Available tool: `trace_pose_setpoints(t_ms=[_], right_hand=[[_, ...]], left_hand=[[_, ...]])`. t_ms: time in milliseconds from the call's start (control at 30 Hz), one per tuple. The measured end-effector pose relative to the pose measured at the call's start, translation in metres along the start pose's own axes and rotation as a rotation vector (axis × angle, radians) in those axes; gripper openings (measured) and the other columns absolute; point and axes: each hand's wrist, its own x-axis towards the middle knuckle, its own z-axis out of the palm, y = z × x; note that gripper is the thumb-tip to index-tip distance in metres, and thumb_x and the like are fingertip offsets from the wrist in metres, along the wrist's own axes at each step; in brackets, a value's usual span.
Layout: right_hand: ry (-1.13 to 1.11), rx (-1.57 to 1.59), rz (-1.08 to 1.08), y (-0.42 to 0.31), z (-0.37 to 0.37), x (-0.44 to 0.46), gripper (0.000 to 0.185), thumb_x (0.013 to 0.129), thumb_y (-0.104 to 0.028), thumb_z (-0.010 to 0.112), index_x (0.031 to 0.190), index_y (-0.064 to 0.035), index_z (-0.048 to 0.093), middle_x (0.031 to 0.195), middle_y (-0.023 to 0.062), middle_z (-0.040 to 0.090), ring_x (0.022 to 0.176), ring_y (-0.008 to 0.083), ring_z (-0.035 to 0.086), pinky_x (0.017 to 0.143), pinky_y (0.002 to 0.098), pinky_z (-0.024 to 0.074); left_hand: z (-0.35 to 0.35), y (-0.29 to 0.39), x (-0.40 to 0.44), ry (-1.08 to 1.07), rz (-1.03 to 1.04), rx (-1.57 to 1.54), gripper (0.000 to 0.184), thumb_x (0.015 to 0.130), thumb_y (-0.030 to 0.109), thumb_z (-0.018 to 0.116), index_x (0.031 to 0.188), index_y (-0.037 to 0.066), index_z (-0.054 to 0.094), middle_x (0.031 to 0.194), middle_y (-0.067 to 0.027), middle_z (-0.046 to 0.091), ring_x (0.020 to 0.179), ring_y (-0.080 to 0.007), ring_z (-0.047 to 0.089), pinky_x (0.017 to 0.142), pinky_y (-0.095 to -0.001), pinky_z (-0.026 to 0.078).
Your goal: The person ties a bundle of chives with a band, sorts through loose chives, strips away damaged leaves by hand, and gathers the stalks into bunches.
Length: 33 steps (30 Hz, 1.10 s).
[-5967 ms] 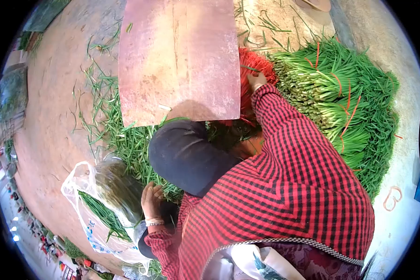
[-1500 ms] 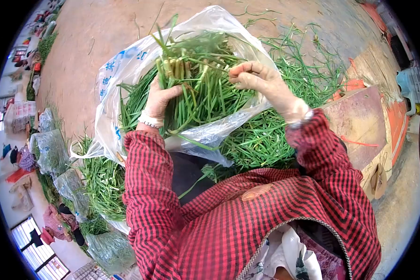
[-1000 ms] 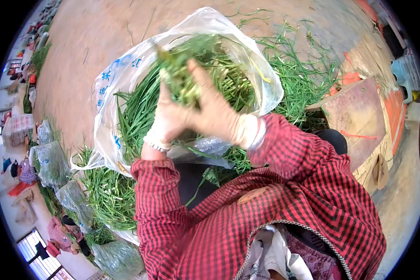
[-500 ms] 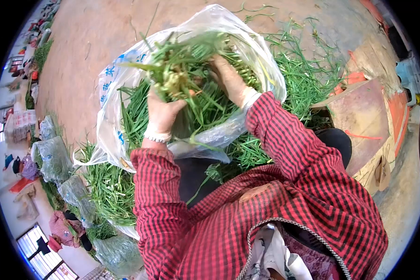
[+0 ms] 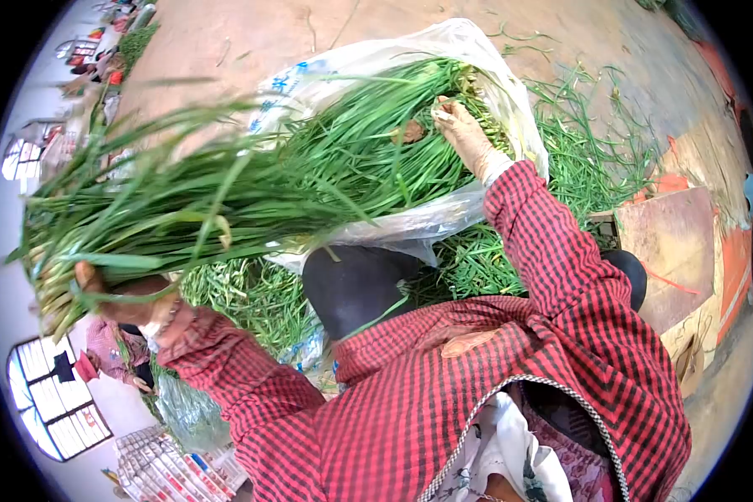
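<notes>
My left hand (image 5: pixel 125 299) is wrapped round the pale stem ends of a big bunch of long green stalks (image 5: pixel 192 192), raised at the left; the leaves stretch right, over the bag's edge. My right hand (image 5: pixel 464 138) is at the right part of the open white plastic bag (image 5: pixel 517 105), fingers pinched together over the green stalks (image 5: pixel 393 151) lying inside. Whatever those fingertips hold is too small to make out. A brown clump (image 5: pixel 408 131) rests on the stalks just left of my right hand.
Loose green stalks (image 5: pixel 594 142) litter the floor right of the bag, with more beside my knee (image 5: pixel 351 289). A worn board (image 5: pixel 665 251) lies at the right. At the lower left are a person in red (image 5: pixel 109 347), a plastic-wrapped bundle (image 5: pixel 192 410) and a window (image 5: pixel 58 397).
My left hand has swung out to the left and lifted a bunch of stalks from the bag. My right hand has shifted right, apart from the left. The view has turned slightly.
</notes>
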Motion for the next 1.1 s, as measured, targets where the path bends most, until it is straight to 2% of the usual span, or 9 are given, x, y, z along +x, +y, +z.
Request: trace_pose_setpoints(t_ms=[33,167,233,333,500,633,700,900,1100], right_hand=[[-0.013,-0.015,0.067,-0.018,0.008,-0.009,0.051,0.090,-0.027,0.061,0.131,-0.0050,0.040,0.121,0.0026,0.047,0.111,0.0115,0.045,0.101,0.0278,0.0332],[-0.069,-0.433,0.037,-0.079,0.025,-0.025,0.056,0.087,-0.041,0.061,0.124,0.0003,0.055,0.118,0.0111,0.060,0.111,0.0165,0.054,0.097,0.0289,0.0389],[-0.182,-0.521,-0.045,-0.125,0.038,-0.046,0.052,0.089,-0.039,0.063,0.124,-0.0020,0.055,0.110,0.0067,0.064,0.108,0.0141,0.057,0.096,0.0283,0.0419],[-0.295,-0.159,-0.250,-0.179,0.087,-0.101,0.068,0.090,-0.029,0.065,0.142,-0.0013,0.032,0.137,0.0124,0.045,0.123,0.0195,0.047,0.102,0.0325,0.0401],[-0.420,-0.759,-0.651,-0.187,0.135,-0.171,0.097,0.076,-0.034,0.078,0.148,-0.0066,0.018,0.145,0.0150,0.034,0.135,0.0240,0.032,0.110,0.0351,0.0276],[-0.296,-0.818,-0.537,-0.156,0.090,-0.213,0.115,0.073,-0.028,0.082,0.151,-0.0109,-0.002,0.150,0.0142,0.024,0.138,0.0223,0.022,0.113,0.0358,0.0188],[-0.234,-1.006,-0.516,-0.131,0.042,-0.234,0.113,0.071,-0.025,0.083,0.148,-0.0008,0.004,0.147,0.0181,0.028,0.137,0.0261,0.026,0.115,0.0355,0.0175],[0.088,-0.971,0.361,-0.166,0.002,-0.287,0.077,0.075,-0.009,0.077,0.141,-0.0055,0.038,0.113,0.0022,0.060,0.100,0.0106,0.054,0.088,0.0274,0.0446],[-0.093,-1.134,0.682,-0.240,0.004,-0.272,0.074,0.080,-0.006,0.072,0.143,-0.0054,0.032,0.099,0.0016,0.063,0.085,0.0086,0.058,0.075,0.0249,0.0500]], left_hand=[[-0.004,0.005,0.008,0.043,0.520,0.371,0.039,0.082,0.036,0.059,0.108,0.007,0.065,0.111,-0.0147,0.063,0.100,-0.0290,0.062,0.087,-0.0438,0.052],[0.017,0.051,0.017,-0.126,0.103,-0.075,0.041,0.086,0.033,0.054,0.112,0.002,0.063,0.115,-0.0170,0.062,0.105,-0.0299,0.059,0.092,-0.0457,0.048],[0.024,0.009,0.010,-0.242,0.281,-0.001,0.043,0.086,0.035,0.055,0.112,0.002,0.063,0.114,-0.0163,0.063,0.105,-0.0286,0.059,0.093,-0.0457,0.047],[0.067,-0.029,-0.038,-0.606,-0.045,-0.142,0.058,0.086,0.047,0.052,0.122,0.002,0.058,0.121,-0.0145,0.059,0.109,-0.0288,0.057,0.100,-0.0429,0.042],[0.157,-0.047,-0.142,-0.582,-0.267,-0.648,0.033,0.087,0.028,0.059,0.106,0.001,0.066,0.102,-0.0092,0.066,0.094,-0.0199,0.061,0.088,-0.0334,0.048],[0.183,-0.079,-0.196,-0.427,-0.323,-0.643,0.021,0.088,0.024,0.059,0.095,0.005,0.065,0.089,-0.0067,0.067,0.079,-0.0209,0.065,0.070,-0.0350,0.055],[0.191,-0.110,-0.236,-0.398,-0.966,-1.182,0.025,0.087,0.030,0.058,0.094,0.006,0.064,0.087,-0.0081,0.067,0.076,-0.0235,0.065,0.067,-0.0372,0.056],[0.187,-0.124,-0.341,-0.415,-1.578,-1.137,0.034,0.091,0.036,0.056,0.107,0.007,0.060,0.101,-0.0084,0.066,0.091,-0.0229,0.063,0.084,-0.0385,0.051],[0.163,-0.113,-0.426,-1.145,-1.842,-1.206,0.051,0.087,0.031,0.066,0.130,0.009,0.049,0.131,-0.0039,0.052,0.123,-0.0203,0.047,0.107,-0.0412,0.031]])
